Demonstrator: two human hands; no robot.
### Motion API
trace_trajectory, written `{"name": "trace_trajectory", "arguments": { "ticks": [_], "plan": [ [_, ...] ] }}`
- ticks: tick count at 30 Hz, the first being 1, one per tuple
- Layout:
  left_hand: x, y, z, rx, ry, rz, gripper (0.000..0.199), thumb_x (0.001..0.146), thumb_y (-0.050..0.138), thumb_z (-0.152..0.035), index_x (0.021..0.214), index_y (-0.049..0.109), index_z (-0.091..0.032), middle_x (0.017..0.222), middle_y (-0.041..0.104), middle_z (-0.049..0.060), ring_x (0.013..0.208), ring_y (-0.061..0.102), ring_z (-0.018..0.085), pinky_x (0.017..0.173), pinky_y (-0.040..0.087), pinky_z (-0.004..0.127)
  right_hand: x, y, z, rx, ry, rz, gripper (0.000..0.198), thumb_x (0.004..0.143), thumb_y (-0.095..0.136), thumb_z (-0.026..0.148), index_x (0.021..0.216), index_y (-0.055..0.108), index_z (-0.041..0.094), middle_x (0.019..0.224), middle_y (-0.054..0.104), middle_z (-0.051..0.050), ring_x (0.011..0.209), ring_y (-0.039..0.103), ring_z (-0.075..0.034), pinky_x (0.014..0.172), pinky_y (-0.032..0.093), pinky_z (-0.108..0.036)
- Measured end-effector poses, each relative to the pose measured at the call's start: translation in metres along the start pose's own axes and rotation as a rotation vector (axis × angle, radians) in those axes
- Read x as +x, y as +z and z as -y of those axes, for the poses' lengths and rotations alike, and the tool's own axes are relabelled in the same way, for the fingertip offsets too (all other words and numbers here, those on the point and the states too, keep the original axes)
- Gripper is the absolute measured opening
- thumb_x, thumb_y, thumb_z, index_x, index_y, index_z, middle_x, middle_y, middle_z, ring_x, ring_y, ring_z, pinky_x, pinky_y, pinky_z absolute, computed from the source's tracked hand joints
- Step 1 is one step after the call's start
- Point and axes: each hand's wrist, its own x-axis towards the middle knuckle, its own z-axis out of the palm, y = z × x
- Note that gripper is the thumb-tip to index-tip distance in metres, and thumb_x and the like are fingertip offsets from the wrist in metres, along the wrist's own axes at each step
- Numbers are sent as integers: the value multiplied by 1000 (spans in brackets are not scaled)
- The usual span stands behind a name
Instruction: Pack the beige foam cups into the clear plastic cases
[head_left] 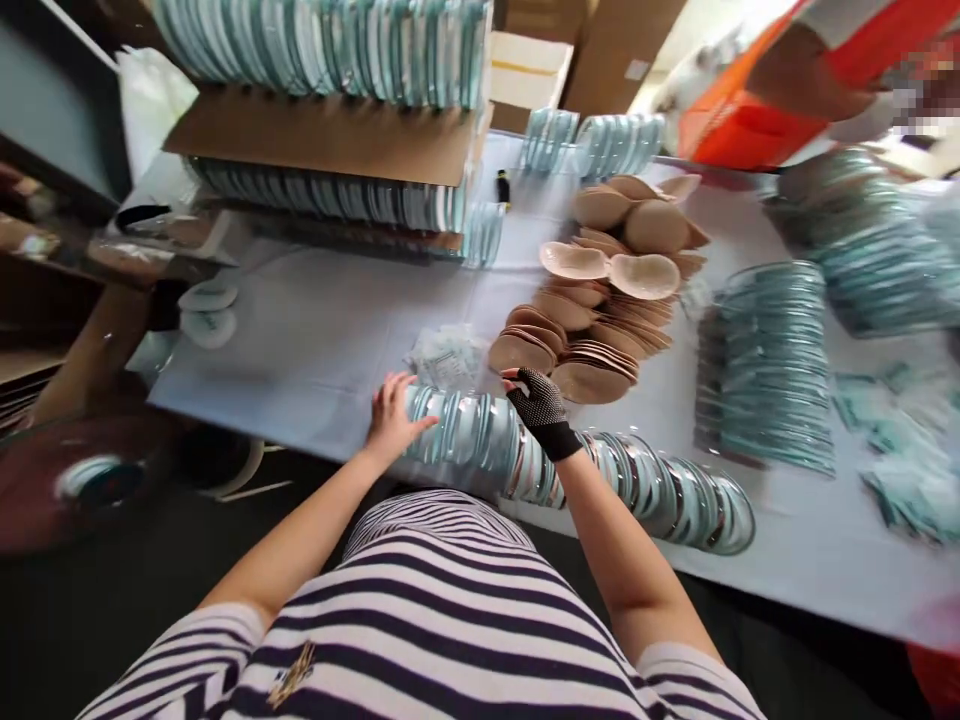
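**Both Hands at a Row of Clear Cases on the Bench's Near Edge**

In the head view, I have the left hand [391,412] spread wide, thumb apart from the fingers, at the left end of a row of clear cases [469,430] along the near edge of the bench [315,300]. The right hand [538,400], in a black fingerless glove, is partly curled between that row and a pile of beige cups [521,352]; I cannot tell whether it grips anything. Its forearm crosses above the row, which runs on toward the near right corner.

The beige cups spread from there toward the far edge, a joined pair facing up among them. Small clear packets [446,358] lie just beyond the left hand. Toward the right edge I see a stack of cases [776,370] and loose teal packets [911,490]. Toward the far left corner, a cardboard sheet [330,135] separates two layers of similar cases.
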Motion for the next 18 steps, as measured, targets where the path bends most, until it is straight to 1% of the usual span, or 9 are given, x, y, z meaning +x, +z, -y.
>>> {"name": "trace_trajectory", "arguments": {
  "ticks": [2,3,4,6,9,11,14,17,18],
  "plan": [
    [6,-17,-30,-31,107,8,94,67,80,-56,143,38,-21,149,40,20,148,22,38,120,12,57,-3,17,35,511,113,56,32,89,54,52,91,61,21,81,65,-3,81,61,-21,83,49,-38],
    [8,-27,-43,-71,132,51,103,63,82,-58,146,34,-21,151,37,19,148,19,40,120,10,58,-6,23,53,768,186,114,39,89,51,60,87,58,23,73,60,-1,72,59,-20,77,51,-37],
    [11,-36,-55,-137,145,124,110,60,84,-59,148,31,-21,153,35,19,148,18,41,120,10,59,-8,27,70,991,248,199,45,89,47,67,82,55,23,66,55,1,65,56,-19,70,52,-36],
    [16,-50,-72,-348,177,373,109,57,86,-57,147,35,-22,150,39,17,144,26,41,118,22,55,-10,33,98,1279,317,411,54,87,44,75,71,48,23,56,46,4,54,48,-16,59,49,-33],
    [23,-59,-80,-752,179,843,71,65,83,-47,125,57,-20,125,60,10,123,51,32,103,44,44,-12,41,123,1419,348,604,61,86,42,79,63,41,22,50,40,4,48,40,-15,50,43,-27],
    [26,-57,-78,-945,117,1051,41,69,80,-38,102,65,-18,102,66,5,103,60,25,89,50,37,-13,49,130,1455,367,654,64,85,37,82,62,38,22,48,36,4,45,37,-14,46,39,-25],
    [26,-52,-71,-1069,33,1175,22,68,78,-28,82,65,-17,84,64,1,83,59,16,79,51,30,-16,60,135,1451,393,660,66,85,32,84,63,37,22,46,33,5,43,32,-13,42,34,-22],
    [28,-51,-61,-1112,-29,1250,24,68,77,-26,87,65,-16,88,66,2,85,61,16,79,52,30,-20,65,143,1464,419,571,63,86,31,82,67,37,23,47,31,6,44,30,-13,40,33,-22],
    [31,-52,-58,-1092,-22,1235,25,69,75,-27,89,66,-16,89,67,4,87,62,17,79,52,32,-22,65,147,1490,420,537,61,87,32,81,68,37,23,48,30,6,44,29,-13,40,32,-22]
  ]
}}
